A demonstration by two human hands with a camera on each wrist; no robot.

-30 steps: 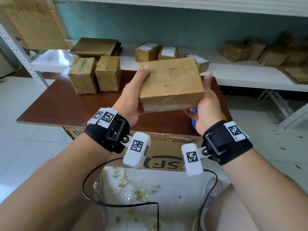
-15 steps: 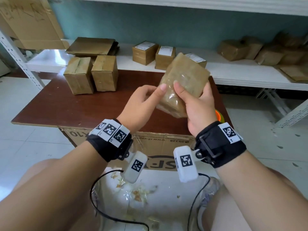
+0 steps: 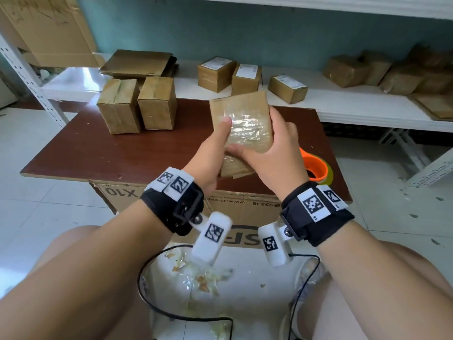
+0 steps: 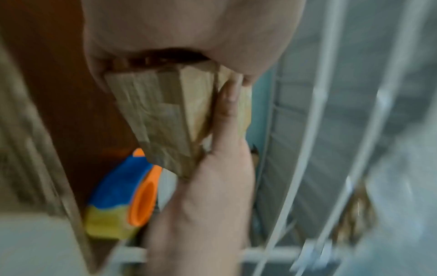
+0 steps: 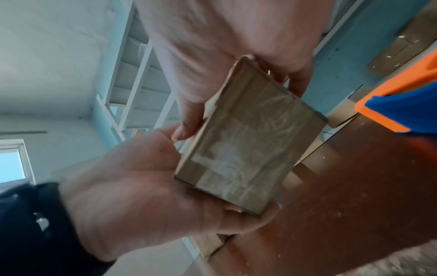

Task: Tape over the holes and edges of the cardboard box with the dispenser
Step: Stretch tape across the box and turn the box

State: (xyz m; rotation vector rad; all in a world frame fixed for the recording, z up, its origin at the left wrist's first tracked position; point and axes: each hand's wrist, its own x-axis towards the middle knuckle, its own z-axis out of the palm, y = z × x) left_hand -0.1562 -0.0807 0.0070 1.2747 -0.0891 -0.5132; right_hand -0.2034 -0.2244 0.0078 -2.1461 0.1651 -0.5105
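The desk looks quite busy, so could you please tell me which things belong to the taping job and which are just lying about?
In use:
- cardboard box, gripped by the left hand and the right hand
- tape dispenser, on the desk beside the right hand

Lying about:
- two upright boxes at the desk's far left
- labelled parcels on the shelf
- flat cardboard

Big carton (image 3: 228, 209) under the table — upside-down print: "X10", "95338", "SF".
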